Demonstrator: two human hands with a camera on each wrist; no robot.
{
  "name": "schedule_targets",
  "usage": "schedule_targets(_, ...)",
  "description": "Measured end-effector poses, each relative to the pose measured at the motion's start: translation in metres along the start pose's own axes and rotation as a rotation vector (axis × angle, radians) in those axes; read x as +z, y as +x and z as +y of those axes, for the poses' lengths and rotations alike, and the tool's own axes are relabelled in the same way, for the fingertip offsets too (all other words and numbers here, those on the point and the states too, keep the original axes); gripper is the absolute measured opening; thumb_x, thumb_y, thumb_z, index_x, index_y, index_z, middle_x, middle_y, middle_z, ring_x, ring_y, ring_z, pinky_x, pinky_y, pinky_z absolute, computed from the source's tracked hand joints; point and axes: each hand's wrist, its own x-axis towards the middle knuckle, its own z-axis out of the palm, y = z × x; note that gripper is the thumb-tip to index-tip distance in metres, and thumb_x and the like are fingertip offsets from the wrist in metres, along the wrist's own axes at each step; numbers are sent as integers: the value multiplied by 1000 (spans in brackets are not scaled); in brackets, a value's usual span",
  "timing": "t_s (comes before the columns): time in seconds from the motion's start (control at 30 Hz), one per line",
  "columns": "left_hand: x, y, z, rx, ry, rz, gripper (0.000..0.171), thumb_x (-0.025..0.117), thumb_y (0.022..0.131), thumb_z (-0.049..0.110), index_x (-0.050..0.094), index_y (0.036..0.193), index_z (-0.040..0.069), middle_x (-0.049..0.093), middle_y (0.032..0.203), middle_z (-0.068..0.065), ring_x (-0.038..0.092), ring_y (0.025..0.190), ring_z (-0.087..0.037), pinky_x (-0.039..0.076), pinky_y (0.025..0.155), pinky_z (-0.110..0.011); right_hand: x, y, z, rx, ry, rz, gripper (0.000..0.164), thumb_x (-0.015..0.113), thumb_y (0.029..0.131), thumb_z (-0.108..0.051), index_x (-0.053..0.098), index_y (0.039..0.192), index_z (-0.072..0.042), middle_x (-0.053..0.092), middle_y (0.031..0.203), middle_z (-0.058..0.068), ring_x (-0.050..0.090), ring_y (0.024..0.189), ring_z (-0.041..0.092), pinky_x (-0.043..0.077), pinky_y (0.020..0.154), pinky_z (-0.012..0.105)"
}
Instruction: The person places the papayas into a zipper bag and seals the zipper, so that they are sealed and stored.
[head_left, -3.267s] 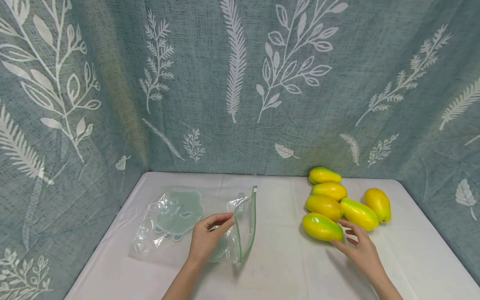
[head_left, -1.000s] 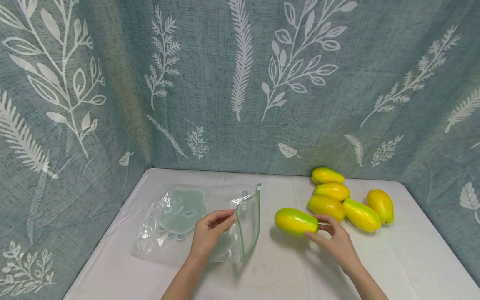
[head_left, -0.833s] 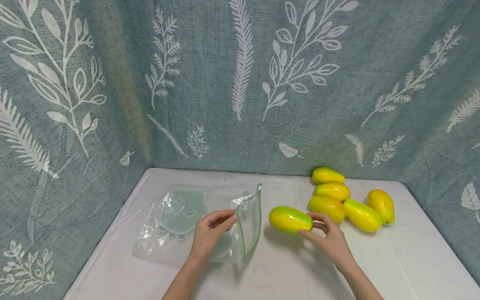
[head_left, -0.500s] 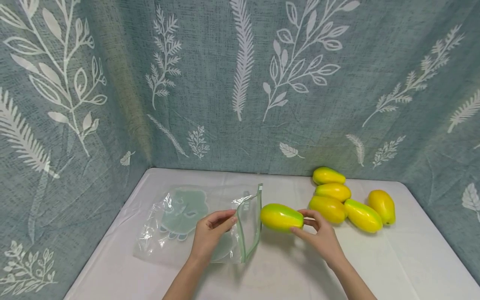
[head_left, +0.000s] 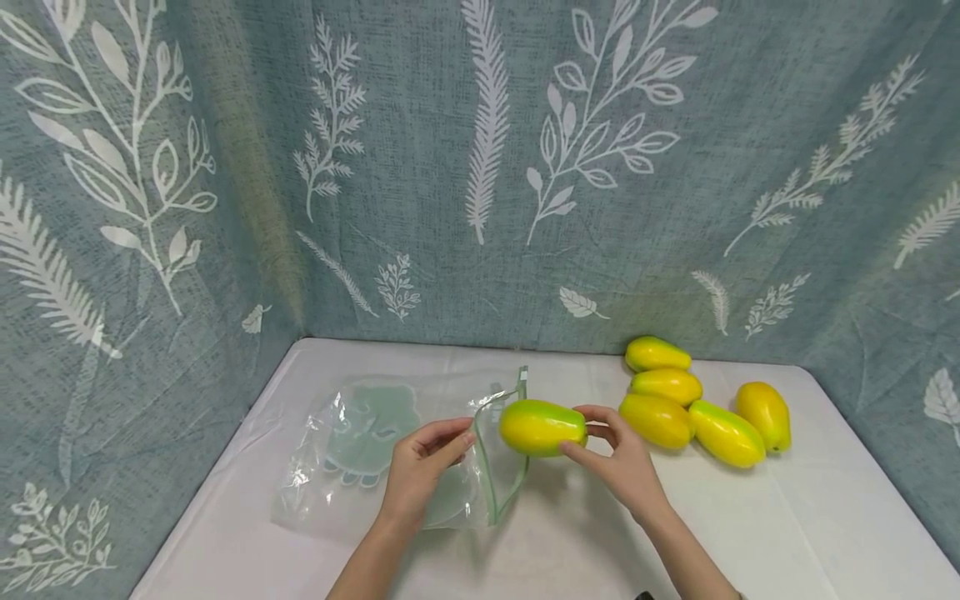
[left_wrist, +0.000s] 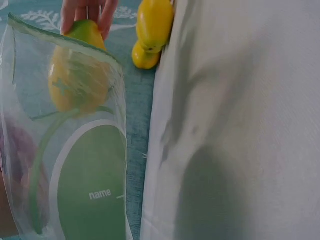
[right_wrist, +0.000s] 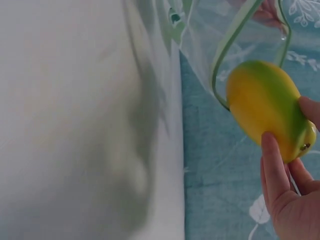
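Note:
In the head view my left hand [head_left: 423,471] pinches the rim of a clear plastic zip bag [head_left: 300,492], whose green-edged mouth gapes to the right. The bag has a green animal print. My right hand [head_left: 618,458] holds a yellow-green papaya [head_left: 540,427] by one end, thumb and fingers on either side. The papaya's other end is at the bag's mouth, overlapping the opening. In the right wrist view the papaya [right_wrist: 265,105] shows its stem end towards my right hand [right_wrist: 295,200]. Through the film in the left wrist view, the papaya [left_wrist: 77,87] appears blurred.
Several more papayas [head_left: 723,433] lie grouped at the right rear of the white-covered table [head_left: 540,558]. A leaf-patterned blue-green curtain [head_left: 420,167] stands behind the table and along both sides.
My right hand has taken the front papaya from the group and carried it left, up off the table, to the bag's mouth. My left hand has kept its pinch on the rim.

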Motion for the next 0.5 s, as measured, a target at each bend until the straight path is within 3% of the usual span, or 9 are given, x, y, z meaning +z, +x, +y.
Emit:
schedule_targets(0.2,0,-1,4,-20,-14,3,26,74,86,9,69,109,-3,70,100,-6,65,88,-16,55,78,-27,7,3,-5,-14,30,-8,50,82,80,-26,60,124,-14,58,128,1,56,114,21,44,99,46)
schedule_targets(0.5,2,0,11,-27,-77,20,24,72,88,8,69,108,-4,70,100,-5,64,90,-17,55,79,-27,15,5,-6,-17,95,-44,42,78,84,-15,60,123,-10,60,123,4,60,110,18,48,95,30)
